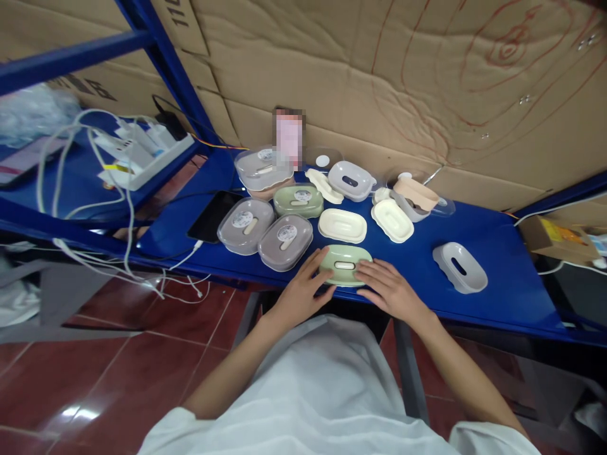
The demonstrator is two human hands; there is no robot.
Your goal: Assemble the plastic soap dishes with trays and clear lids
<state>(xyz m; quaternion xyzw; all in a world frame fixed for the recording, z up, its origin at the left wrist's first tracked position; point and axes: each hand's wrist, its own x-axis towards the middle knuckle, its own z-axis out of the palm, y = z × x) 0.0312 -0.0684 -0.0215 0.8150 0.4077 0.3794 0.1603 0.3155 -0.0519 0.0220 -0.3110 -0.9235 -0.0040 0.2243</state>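
At the near edge of the blue table, a green oval soap dish (346, 258) with a cream part showing in its centre slot lies between my hands. My left hand (303, 287) grips its left end, with the thumb near the front edge. Fingers of my right hand (386, 285) lie over its right end, thumb at the front. Just behind it are a cream oval tray (342, 226) and another cream tray (392, 220). Grey soap dishes with clear lids (286, 242) and a lidded green one (298, 201) stand to the left and behind.
A grey dish shell (459, 268) sits apart at the right. Farther back are a grey shell (351, 181), a peach shell (415, 193) and clear lids. A black phone (215, 216) lies at the left, near white cables and a power strip (147, 158). Cardboard (332, 76) walls the back.
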